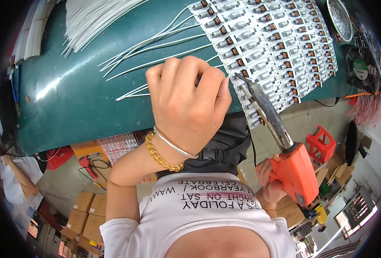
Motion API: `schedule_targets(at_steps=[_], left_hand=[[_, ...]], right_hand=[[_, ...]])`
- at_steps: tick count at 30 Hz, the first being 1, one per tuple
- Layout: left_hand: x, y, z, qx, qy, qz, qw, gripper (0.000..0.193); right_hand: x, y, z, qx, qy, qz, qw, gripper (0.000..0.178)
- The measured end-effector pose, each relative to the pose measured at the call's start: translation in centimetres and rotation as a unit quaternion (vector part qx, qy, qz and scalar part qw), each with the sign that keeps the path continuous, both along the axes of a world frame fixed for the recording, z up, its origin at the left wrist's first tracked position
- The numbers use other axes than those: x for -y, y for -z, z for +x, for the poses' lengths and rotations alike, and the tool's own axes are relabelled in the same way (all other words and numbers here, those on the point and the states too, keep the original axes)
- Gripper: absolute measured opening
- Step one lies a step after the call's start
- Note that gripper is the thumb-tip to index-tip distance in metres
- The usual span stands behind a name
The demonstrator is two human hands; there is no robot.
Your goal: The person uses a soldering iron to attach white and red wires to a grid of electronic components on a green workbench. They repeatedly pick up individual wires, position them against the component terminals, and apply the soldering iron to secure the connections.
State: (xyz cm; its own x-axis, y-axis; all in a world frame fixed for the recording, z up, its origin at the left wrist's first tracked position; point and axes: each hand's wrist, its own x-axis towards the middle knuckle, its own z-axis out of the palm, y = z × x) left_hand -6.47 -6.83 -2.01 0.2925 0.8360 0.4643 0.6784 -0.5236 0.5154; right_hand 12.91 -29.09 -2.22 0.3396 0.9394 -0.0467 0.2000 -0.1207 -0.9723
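My left hand (pixel 188 96) is closed in a pinch at the left edge of the circuit boards, with a thin white wire (pixel 132 93) running out from under it. The fingertips are partly hidden by the hand itself. My right hand (pixel 270 180) grips the handle of an orange-red soldering gun (pixel 297 174). Its dark tip (pixel 242 78) reaches the board edge just beside my left fingertips; I cannot tell whether it touches. The white circuit boards (pixel 259 64) lie in a sheet of rows with small metal and black-orange parts. Several white wires (pixel 156 43) extend leftward from the upper rows.
A bundle of white wires (pixel 93 19) lies on the green table mat (pixel 70 112), with another bundle (pixel 33 30) at far left. A round metal dish (pixel 340 19) and a small fan (pixel 357 64) are at right. Beyond are a red stool (pixel 320 144) and cardboard boxes (pixel 80 215).
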Motion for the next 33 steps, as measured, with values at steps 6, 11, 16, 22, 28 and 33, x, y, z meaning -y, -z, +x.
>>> schedule_targets(at_steps=[6, 11, 16, 22, 28, 33], left_hand=[[-5.0, -3.3, -4.7, -0.144, -0.028, 0.067, 0.987, 0.017], [-13.8, -1.3, -9.9, -0.261, 0.006, 0.136, 0.956, 0.011], [-13.8, -1.2, -10.2, -0.268, 0.01, 0.153, 0.951, 0.005], [-11.3, -3.3, -9.2, -0.035, 0.003, 0.101, 0.994, 0.007], [-2.3, -4.9, -5.0, 0.049, 0.1, -0.103, 0.988, 0.006], [0.8, -1.9, -2.2, 0.054, 0.069, -0.098, 0.991, 0.01]], right_hand=[[-2.7, 0.0, -0.3, -0.11, 0.017, 0.06, 0.992, 0.076], [-2.2, 1.6, 1.1, -0.167, 0.01, 0.098, 0.981, 0.073], [-3.9, -1.0, -1.4, -0.099, 0.022, 0.101, 0.99, 0.073], [-3.0, -0.6, -0.9, -0.089, 0.033, 0.122, 0.988, 0.071], [-2.3, -1.5, -0.8, -0.108, 0.011, 0.093, 0.99, 0.074], [-1.4, -0.9, -0.5, -0.132, -0.034, 0.133, 0.982, 0.079]])
